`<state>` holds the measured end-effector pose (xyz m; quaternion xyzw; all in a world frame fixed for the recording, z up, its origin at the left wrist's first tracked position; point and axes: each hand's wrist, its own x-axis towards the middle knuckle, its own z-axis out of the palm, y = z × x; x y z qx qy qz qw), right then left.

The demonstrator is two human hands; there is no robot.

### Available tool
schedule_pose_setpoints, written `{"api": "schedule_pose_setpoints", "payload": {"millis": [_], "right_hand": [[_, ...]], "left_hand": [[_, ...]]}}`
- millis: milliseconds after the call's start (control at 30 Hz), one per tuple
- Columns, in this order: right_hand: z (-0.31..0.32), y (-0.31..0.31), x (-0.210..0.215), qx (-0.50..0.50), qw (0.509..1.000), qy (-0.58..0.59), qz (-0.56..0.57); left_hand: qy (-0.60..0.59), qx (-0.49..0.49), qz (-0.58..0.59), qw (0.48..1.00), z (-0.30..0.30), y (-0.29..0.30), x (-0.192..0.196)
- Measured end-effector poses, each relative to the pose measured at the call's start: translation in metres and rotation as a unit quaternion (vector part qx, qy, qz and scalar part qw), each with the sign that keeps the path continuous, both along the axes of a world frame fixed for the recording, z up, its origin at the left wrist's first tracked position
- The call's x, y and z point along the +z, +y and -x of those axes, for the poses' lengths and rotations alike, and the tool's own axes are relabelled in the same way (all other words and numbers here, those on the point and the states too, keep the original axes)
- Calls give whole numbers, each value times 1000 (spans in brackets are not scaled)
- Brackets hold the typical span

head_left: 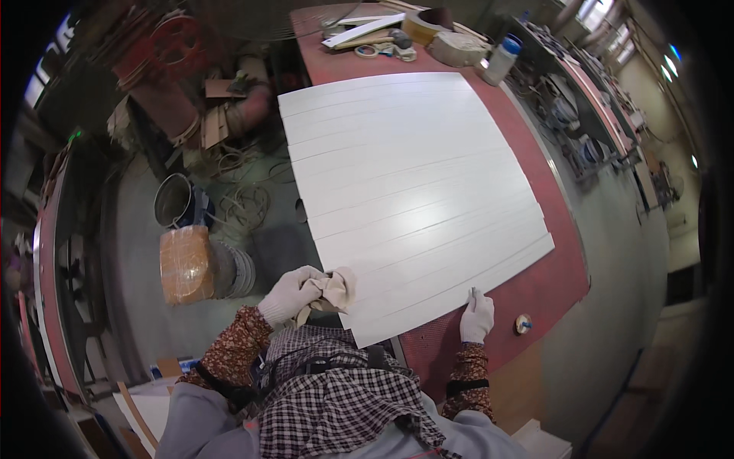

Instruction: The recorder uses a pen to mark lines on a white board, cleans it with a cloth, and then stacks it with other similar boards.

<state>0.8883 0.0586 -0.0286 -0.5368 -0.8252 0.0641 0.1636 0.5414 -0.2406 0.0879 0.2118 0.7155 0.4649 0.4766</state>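
Several long white boards lie side by side on a red-covered table, thin dark lines between them. My left hand, in a white glove, is closed round a crumpled cream cloth at the near left corner of the boards. Beside the nearest board's front edge is my gloved right hand, its fingers pinched together. A small grey thing shows at their tips, too small to make out. A little round item with a blue middle rests on the red cover to the right of that hand.
At the table's far end are white strips, a tape roll, a wide brown roll and a capped bottle. On the floor to the left stand a bucket, a tape-wrapped box and coiled hose.
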Motion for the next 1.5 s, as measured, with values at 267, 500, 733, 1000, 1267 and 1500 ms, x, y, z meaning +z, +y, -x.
{"api": "schedule_pose_setpoints", "payload": {"millis": [267,500,733,1000,1267,1500], "right_hand": [[93,-112,81,122,839,334,411],[113,-33,4,0,800,407,442],[127,106,16,-30,938,302,170],[262,-125,10,724,676,119,-73],[205,179,10,92,980,166,57],[284,149,-16,300,913,166,-222]], "left_hand": [[-90,-179,-85,976,-48,93,-36],[80,-194,-25,977,-48,89,-31],[29,71,104,992,9,7,-55],[38,232,102,967,16,-24,-65],[87,256,188,944,16,-97,-84],[45,213,218,951,6,-101,-101]]}}
